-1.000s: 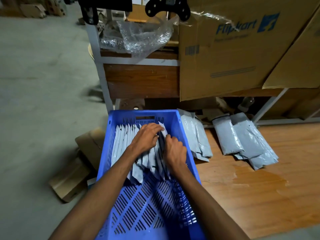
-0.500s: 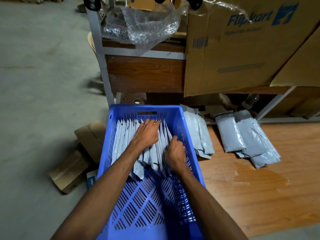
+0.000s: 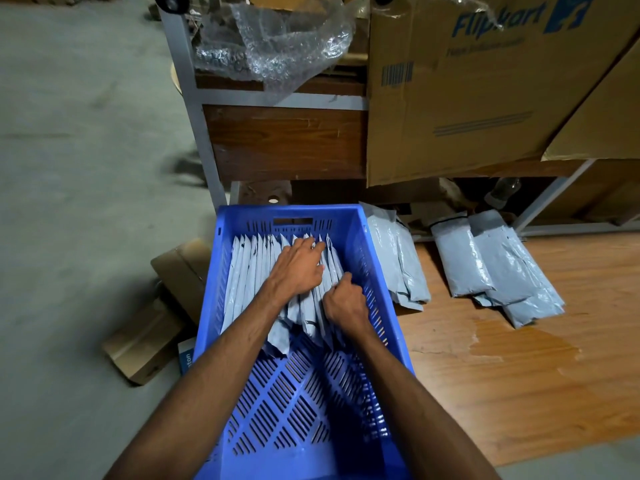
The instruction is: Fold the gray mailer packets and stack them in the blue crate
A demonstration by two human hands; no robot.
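Both my hands are down in the blue crate [image 3: 221, 271], which fills the lower middle of the frame, and the folded gray mailer packets [image 3: 249, 271] stand on edge in a row across its far half. My left hand [image 3: 298, 268] lies on top of that row with the fingers stretched forward and resting on the packet edges — straight, not curled round anything. My right hand [image 3: 344, 301] sits just beside it toward the crate's right wall, fingers curled in and pinching the edge of the last packets in the row.

Over the last second the left hand has slid along the tops toward the far wall, and the packets under it now stand straighter and closer together than they did; the right hand has stayed at the right end of the row, closing down on those end packets. I read that as the newest packet being seated and the row squared up, not a new fold begun. The near half of the crate floor has room for more.

More work waits at the right of the frame: a loose pile of unfolded mailers [image 3: 502, 268] on the wooden floor [image 3: 519, 375], and a smaller bundle of mailers [image 3: 398, 265] lying just beside the crate's right wall. My guess is the next reach goes there once the row holds on its own.
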